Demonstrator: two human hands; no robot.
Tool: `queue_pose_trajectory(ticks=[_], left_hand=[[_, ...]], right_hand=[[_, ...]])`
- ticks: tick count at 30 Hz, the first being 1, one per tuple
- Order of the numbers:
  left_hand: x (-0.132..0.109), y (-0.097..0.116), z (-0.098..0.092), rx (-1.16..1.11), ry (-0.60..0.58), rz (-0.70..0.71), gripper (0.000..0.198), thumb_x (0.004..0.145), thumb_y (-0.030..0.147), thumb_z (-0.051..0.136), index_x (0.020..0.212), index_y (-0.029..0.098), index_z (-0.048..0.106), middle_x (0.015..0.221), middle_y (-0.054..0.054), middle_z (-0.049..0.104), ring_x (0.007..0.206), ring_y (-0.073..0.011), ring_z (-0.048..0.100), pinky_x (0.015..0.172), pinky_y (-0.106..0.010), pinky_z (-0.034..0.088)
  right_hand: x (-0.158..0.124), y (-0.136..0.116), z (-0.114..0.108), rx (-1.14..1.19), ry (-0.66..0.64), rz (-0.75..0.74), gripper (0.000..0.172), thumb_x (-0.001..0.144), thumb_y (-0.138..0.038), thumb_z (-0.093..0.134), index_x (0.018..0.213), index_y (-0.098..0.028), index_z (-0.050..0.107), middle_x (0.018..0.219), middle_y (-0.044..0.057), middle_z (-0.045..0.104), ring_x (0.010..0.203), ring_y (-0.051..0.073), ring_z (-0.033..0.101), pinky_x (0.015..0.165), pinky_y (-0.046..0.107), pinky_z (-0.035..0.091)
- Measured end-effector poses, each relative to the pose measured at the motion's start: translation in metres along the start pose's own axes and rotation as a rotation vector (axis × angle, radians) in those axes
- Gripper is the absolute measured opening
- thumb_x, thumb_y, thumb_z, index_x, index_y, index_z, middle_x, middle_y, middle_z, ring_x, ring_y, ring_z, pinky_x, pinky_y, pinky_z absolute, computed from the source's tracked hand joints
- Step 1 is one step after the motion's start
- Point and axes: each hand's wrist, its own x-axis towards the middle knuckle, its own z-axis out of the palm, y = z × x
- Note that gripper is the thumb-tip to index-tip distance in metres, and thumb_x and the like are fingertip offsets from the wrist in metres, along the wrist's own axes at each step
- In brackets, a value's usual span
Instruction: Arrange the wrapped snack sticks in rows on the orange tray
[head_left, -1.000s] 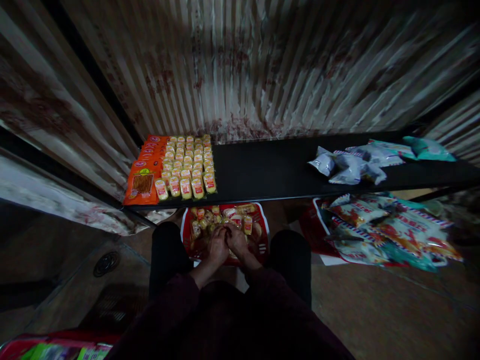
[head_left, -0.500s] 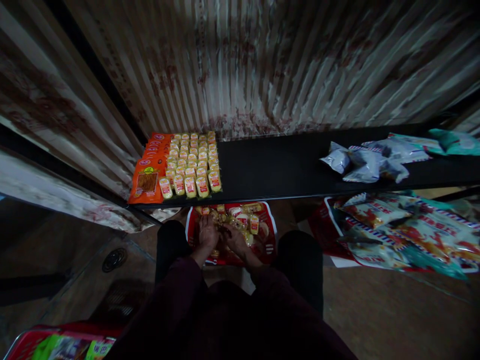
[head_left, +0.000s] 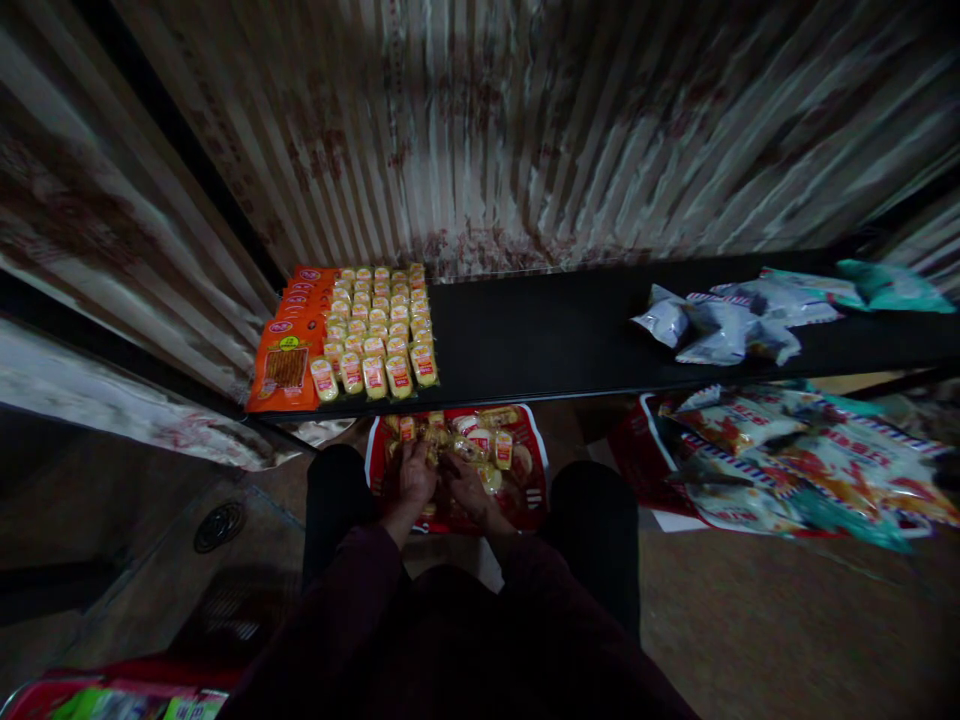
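Observation:
Both my hands are down in a red basket [head_left: 534,492] on the floor between my knees, full of small yellow snack packets [head_left: 487,442]. My left hand [head_left: 415,476] rests on the packets at the basket's left side, fingers curled over them. My right hand [head_left: 463,480] lies beside it, fingers bent among the packets. What each hand grips is too dark and small to make out. Just above the basket, rows of the same yellow packets [head_left: 379,335] stand on the left end of a black shelf [head_left: 555,340].
Orange snack packs [head_left: 289,345] line the shelf's left edge. Silver and teal bags [head_left: 735,320] lie on the shelf's right end. A second red basket [head_left: 637,455] with large snack bags sits on the floor at right. Corrugated metal wall behind. Another basket [head_left: 112,695] shows at bottom left.
My hands have shifted slightly among the packets in the basket, the left one moving away from the right toward the basket's left side. The view has wobbled a little.

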Motion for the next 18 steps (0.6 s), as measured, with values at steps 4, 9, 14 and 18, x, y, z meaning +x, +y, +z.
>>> queue_pose_trajectory(ticks=[4, 9, 14, 18], left_hand=[[0.001, 0.002, 0.01, -0.1, -0.067, -0.043, 0.043, 0.079, 0.005, 0.046, 0.119, 0.016, 0.059, 0.116, -0.01, 0.064, 0.108, -0.0181, 0.059, 0.096, -0.03, 0.045], [-0.004, 0.008, 0.014, -0.187, -0.14, -0.074, 0.05, 0.078, 0.003, 0.046, 0.124, 0.02, 0.056, 0.124, -0.007, 0.062, 0.114, -0.0155, 0.058, 0.1, -0.027, 0.042], [-0.015, 0.017, 0.005, -0.196, -0.115, 0.027, 0.049, 0.072, 0.0, 0.047, 0.115, 0.018, 0.062, 0.126, -0.008, 0.061, 0.12, -0.0173, 0.053, 0.107, -0.03, 0.036], [-0.026, 0.021, 0.003, -0.247, -0.09, 0.036, 0.044, 0.076, 0.004, 0.045, 0.113, 0.021, 0.062, 0.12, -0.005, 0.063, 0.111, -0.0167, 0.058, 0.101, -0.031, 0.043]], right_hand=[[-0.004, -0.005, 0.0, 0.216, -0.017, 0.115, 0.031, 0.074, -0.034, 0.059, 0.101, -0.022, 0.067, 0.097, 0.005, 0.071, 0.096, 0.021, 0.064, 0.088, 0.039, 0.051], [-0.002, -0.01, -0.004, 0.396, 0.05, 0.246, 0.043, 0.074, -0.055, 0.059, 0.101, -0.022, 0.065, 0.093, 0.007, 0.071, 0.097, 0.022, 0.064, 0.087, 0.039, 0.052], [0.001, -0.008, -0.004, 0.437, 0.082, 0.311, 0.049, 0.068, -0.06, 0.062, 0.097, -0.02, 0.064, 0.09, 0.009, 0.071, 0.095, 0.024, 0.065, 0.08, 0.039, 0.053], [-0.004, -0.008, -0.001, 0.586, 0.077, 0.337, 0.052, 0.06, -0.057, 0.069, 0.095, -0.019, 0.061, 0.084, 0.007, 0.071, 0.082, 0.023, 0.068, 0.073, 0.035, 0.054]])
